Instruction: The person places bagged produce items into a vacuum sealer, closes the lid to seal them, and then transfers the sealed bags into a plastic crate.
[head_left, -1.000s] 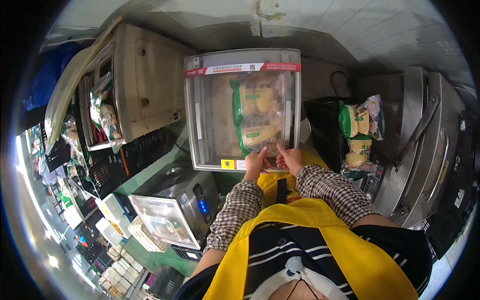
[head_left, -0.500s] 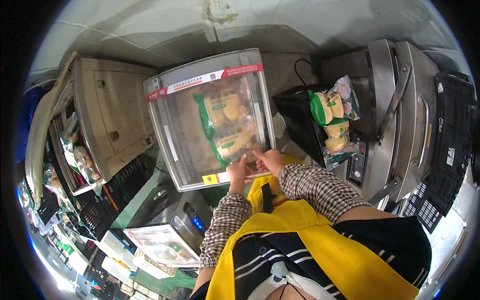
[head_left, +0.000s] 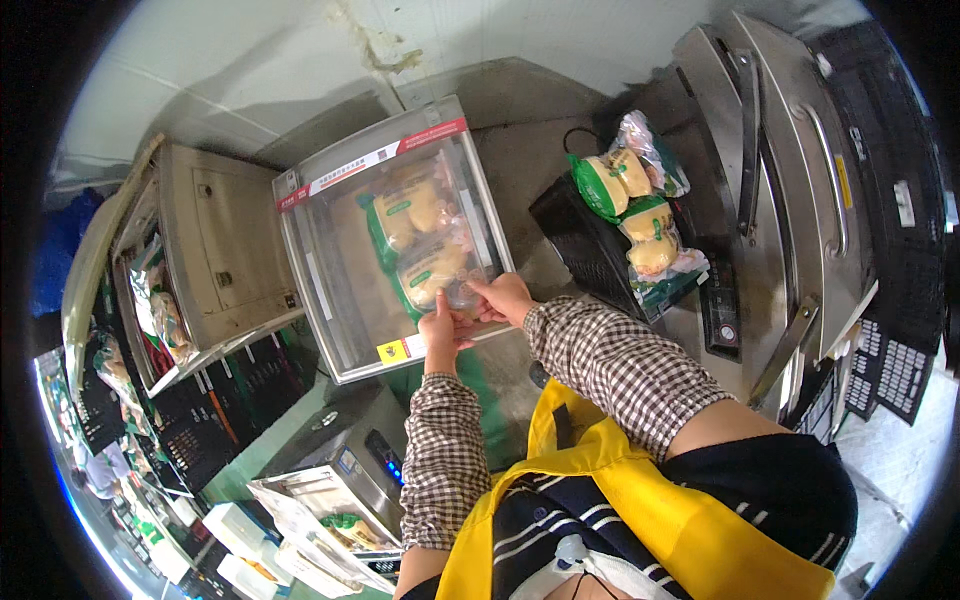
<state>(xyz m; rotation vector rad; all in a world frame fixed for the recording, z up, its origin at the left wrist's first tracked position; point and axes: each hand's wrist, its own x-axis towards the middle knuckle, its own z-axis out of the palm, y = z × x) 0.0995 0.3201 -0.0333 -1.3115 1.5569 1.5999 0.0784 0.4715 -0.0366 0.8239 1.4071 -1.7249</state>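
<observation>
A clear-lidded machine [head_left: 308,240] with a red-and-white band sits ahead of me, two packs of pale yellow food with green ends [head_left: 410,215] showing inside. My left hand [head_left: 440,325] is at its front edge near the yellow label, thumb up and fingers curled. Beside it my right hand [head_left: 500,298] has its fingers closed at the same edge, by the lower pack's clear end. Whether they grip the lid or the bag, I cannot tell. Right of the machine, more packs [head_left: 650,240] lie on a black crate [head_left: 575,245].
A beige cabinet [head_left: 230,260] with packs in its opening stands left. A steel machine [head_left: 810,190] with bar handles is on the right, beside black crates [head_left: 890,370]. A smaller steel machine [head_left: 340,440] sits lower left, near white boxes [head_left: 235,540]. A distant person [head_left: 100,465] is at far left.
The view has shifted, so the clear-lidded machine and my hands appear further left. My fingers stay at its front edge. The small machine's lid at lower left now appears raised, showing packs.
</observation>
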